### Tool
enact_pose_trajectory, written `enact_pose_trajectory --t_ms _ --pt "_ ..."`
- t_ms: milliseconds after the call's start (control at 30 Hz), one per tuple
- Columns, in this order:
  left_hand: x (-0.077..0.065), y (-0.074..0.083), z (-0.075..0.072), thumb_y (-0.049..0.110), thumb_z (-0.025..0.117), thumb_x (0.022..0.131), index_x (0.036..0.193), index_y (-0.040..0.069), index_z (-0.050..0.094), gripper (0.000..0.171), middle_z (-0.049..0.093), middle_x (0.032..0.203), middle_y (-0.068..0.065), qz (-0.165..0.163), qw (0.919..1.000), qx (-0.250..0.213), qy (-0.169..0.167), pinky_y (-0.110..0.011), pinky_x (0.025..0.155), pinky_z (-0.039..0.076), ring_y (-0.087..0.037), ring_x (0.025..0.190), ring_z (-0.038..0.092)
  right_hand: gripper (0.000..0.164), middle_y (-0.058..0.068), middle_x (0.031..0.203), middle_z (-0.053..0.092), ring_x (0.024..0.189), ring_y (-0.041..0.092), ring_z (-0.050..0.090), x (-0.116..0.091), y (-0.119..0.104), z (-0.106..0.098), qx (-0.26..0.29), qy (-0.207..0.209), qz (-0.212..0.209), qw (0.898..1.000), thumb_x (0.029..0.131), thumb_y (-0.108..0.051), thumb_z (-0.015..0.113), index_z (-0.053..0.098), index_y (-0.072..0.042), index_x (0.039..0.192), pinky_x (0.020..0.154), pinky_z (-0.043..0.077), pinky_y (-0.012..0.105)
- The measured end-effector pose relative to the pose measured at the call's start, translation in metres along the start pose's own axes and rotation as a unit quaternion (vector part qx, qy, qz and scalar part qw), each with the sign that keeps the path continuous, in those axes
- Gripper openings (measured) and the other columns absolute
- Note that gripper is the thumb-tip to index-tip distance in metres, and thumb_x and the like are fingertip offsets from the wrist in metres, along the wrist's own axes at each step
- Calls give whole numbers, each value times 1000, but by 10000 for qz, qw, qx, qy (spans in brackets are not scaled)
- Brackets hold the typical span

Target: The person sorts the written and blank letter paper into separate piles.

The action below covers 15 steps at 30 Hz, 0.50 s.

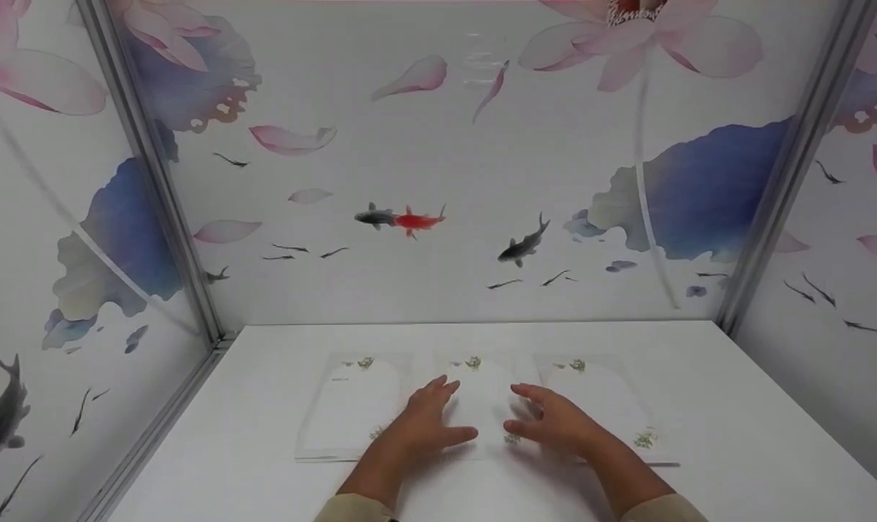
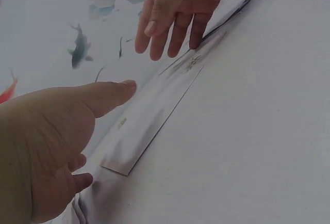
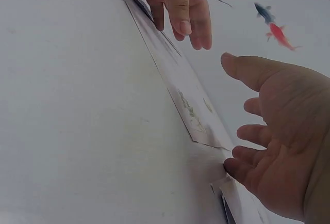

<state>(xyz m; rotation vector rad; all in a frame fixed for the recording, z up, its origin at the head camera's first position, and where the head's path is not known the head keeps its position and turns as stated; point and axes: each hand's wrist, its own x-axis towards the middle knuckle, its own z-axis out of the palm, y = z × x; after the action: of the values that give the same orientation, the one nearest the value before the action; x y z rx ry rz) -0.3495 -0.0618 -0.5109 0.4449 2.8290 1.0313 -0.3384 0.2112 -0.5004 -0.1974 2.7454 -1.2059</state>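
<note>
Three pale paper pads or stacks of sheets with small green plant prints lie side by side on a white table. My left hand is over the gap between the left stack and the middle sheet, thumb pointing inward. Mirroring it, my right hand hovers between the middle sheet and the right stack. Both hands have spread, relaxed fingers and hold nothing. In the left wrist view the middle sheet looks thin and flat, with the right hand beyond it.
The white table runs back to a panel printed with fish, petals and lotus leaves. Metal posts stand at its corners, with printed side panels left and right. The outer stacks look thicker than the middle sheet.
</note>
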Motion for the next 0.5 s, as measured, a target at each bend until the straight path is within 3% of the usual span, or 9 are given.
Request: enact_pose_trajectory --t_ms 233,367,500 --pt "-9 1 1 66 79 86 166 26 42 96 29 179 -3 -106 9960 629 -621 -64 131 29 -31 168 22 80 9 175 38 164 41 30 -2 3 7 -799 -466 18 9957 87 -48 88 56 -25 156 131 24 67" --pt "-9 2 3 65 76 89 164 19 45 93 32 177 -5 3 9928 957 -714 -58 133 28 -31 167 23 77 9 173 41 163 41 31 -3 3 9 -1183 -572 -79 9913 86 -43 89 60 -19 153 132 25 65" --pt "-8 3 4 65 76 90 163 16 47 92 33 177 -6 17 9918 1079 -692 -57 134 27 -32 167 24 76 9 171 43 163 41 31 -4 1 8 -1210 -562 -40 9910 86 -42 89 62 -18 152 132 24 65"
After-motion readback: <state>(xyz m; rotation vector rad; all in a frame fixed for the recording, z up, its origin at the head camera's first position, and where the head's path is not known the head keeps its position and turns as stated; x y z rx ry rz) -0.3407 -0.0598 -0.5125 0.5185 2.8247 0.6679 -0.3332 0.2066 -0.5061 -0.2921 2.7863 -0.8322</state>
